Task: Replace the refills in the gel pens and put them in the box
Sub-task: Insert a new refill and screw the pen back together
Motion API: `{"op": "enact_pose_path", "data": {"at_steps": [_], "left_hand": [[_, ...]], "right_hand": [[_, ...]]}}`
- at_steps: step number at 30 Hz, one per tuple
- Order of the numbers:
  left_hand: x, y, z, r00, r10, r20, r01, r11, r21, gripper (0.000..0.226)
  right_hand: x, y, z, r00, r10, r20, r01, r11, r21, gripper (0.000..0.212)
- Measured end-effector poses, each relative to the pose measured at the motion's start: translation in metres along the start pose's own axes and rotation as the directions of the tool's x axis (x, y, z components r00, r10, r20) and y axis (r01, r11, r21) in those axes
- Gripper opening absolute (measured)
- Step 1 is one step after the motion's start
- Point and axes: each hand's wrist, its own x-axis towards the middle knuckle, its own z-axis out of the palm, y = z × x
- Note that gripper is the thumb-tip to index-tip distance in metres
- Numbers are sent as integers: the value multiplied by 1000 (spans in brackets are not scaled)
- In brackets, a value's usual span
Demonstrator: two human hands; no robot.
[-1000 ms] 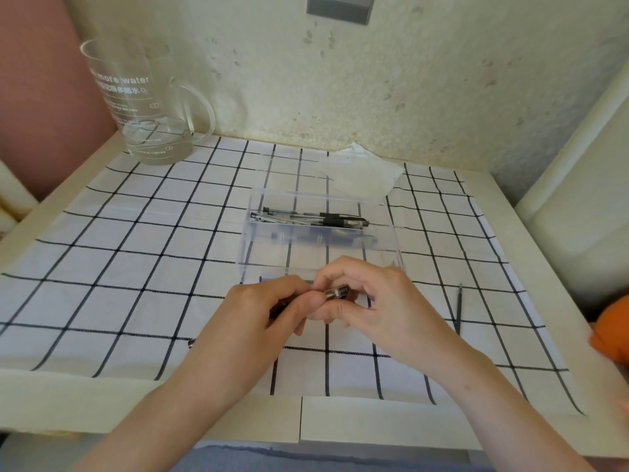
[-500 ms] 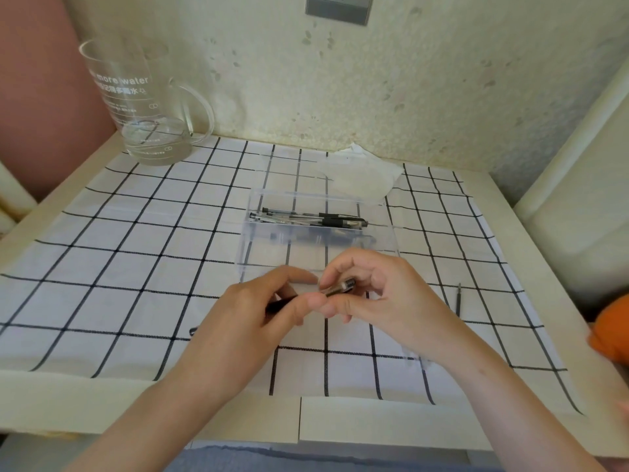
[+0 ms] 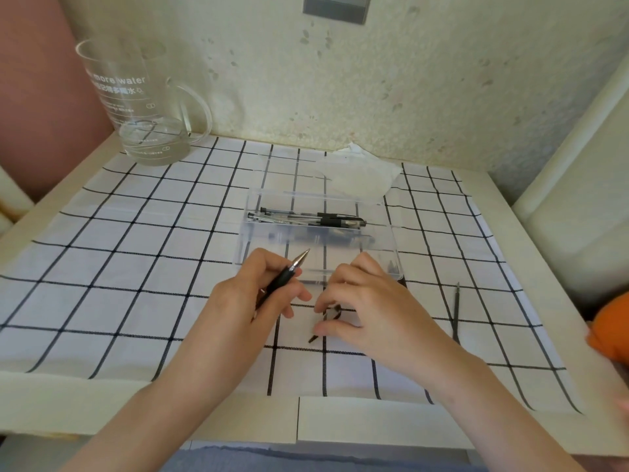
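Left hand grips the gel pen around its black barrel, metal tip raised toward 1 o'clock. It sits just short of the near wall of the clear box.

Right hand is low over the checked cloth, thumb and fingers curled about a small dark slender piece. Whether it is already pinched or only touched cannot be told.

Hands are apart, left at 9 o'clock of right.

Finished pens lie along the box's far side. A loose refill lies on the cloth at 3 o'clock, well clear of the hands.

Judgement: the pen looks assembled and ready for boxing. Best to lay it parallel to the other pens, lowered rather than dropped. The right hand should clear the stray piece off the bench edge side, away from the fresh refill, so the two are not confused.
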Motion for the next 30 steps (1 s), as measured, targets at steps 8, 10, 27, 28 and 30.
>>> {"op": "enact_pose_path", "data": {"at_steps": [8,10,27,28,30], "left_hand": [[-1,7,0,1000,-27,-7,26,996,-84,18],[-1,7,0,999,-39,-12,38,995,-87,19],[-1,16,3,985,-173,26,170,912,-373,19],[0,16,2,984,-173,44,176,905,-387,20],[0,17,1,981,-176,79,192,883,-428,22]], "right_hand": [[2,-8,-17,973,205,-104,-108,807,581,12],[2,-9,-25,975,213,-69,-103,699,707,13],[3,-18,-24,939,330,-100,-63,449,891,4],[3,-18,-24,940,325,-98,-58,437,898,4],[3,-19,-24,946,310,-98,-44,420,907,4]]}}
